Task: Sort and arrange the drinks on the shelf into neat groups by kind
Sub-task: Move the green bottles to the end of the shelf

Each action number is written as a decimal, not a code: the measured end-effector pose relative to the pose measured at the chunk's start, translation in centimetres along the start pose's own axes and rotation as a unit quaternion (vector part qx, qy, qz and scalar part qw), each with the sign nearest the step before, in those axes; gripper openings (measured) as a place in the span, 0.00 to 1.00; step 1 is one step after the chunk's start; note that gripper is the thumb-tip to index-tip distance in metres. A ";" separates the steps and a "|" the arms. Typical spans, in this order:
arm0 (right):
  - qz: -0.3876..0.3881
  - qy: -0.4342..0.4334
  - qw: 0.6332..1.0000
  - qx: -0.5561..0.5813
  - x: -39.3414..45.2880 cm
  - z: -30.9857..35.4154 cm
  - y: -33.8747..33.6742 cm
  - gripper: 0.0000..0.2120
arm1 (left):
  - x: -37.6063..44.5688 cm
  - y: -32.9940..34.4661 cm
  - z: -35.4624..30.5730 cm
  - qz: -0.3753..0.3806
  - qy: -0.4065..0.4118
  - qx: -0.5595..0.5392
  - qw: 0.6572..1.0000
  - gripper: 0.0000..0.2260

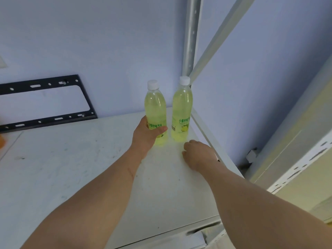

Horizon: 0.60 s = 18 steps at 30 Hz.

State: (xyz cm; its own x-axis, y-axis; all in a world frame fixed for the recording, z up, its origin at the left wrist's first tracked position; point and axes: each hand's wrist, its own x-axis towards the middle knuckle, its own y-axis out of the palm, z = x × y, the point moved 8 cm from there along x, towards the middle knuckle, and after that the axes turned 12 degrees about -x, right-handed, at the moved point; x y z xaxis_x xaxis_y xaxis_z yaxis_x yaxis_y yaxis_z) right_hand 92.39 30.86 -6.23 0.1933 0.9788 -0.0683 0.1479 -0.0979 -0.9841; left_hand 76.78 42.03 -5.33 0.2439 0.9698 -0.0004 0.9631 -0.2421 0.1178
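Note:
Two yellow-green lime drink bottles with white caps stand upright side by side near the back right corner of the white shelf (71, 168). My left hand (145, 135) grips the left bottle (155, 106) around its lower label. The right bottle (181, 108) stands free, a small gap away from the left one. My right hand (196, 155) rests on the shelf just in front of the right bottle, with its fingers curled under and nothing in it.
A black metal bracket (53, 103) leans against the back wall at the left. A grey shelf upright (191, 36) and a diagonal brace (219, 36) rise at the back right corner. An orange object (2, 141) shows at the far left edge.

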 end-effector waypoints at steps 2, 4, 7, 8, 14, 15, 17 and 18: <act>-0.001 -0.002 1.000 0.004 0.1 0.3 0.1 0.12 | 0.2 0.0 0.3 0.001 -0.002 0.024 1.000 0.32; 0.000 -0.011 1.000 0.004 0.0 0.9 0.0 0.12 | 0.1 0.0 0.3 0.005 0.000 0.052 0.999 0.33; -0.011 -0.030 0.999 -0.006 -0.8 2.1 -0.6 0.12 | -1.3 -1.1 0.3 -0.013 -0.015 0.158 0.987 0.38; -0.018 -0.038 0.999 -0.011 -1.2 2.7 -1.1 0.12 | -2.3 -1.8 0.1 -0.024 -0.015 0.216 0.976 0.37; -0.096 -0.144 0.980 -0.093 -5.1 9.0 -4.0 0.11 | -12.6 -5.4 -2.9 -0.004 0.140 0.680 0.720 0.18; -0.107 -0.166 0.975 -0.104 -6.2 10.4 -4.3 0.11 | -14.4 -6.3 -3.1 -0.006 0.147 0.710 0.689 0.18; -0.129 -0.207 0.963 -0.114 -8.5 13.2 -4.9 0.12 | -18.2 -8.3 -3.9 -0.018 0.158 0.743 0.651 0.17; -0.139 -0.224 0.958 -0.115 -9.8 14.7 -5.2 0.12 | -20.0 -9.4 -4.3 -0.028 0.162 0.750 0.641 0.16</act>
State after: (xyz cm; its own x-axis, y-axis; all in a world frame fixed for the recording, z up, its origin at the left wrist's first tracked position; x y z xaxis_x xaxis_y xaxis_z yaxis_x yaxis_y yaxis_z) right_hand 75.50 24.46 -2.85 -0.3134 0.9465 0.0771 0.3523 0.1913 -0.9161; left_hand 62.35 25.05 -2.15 0.4022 0.8742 0.2720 0.0553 0.2733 -0.9603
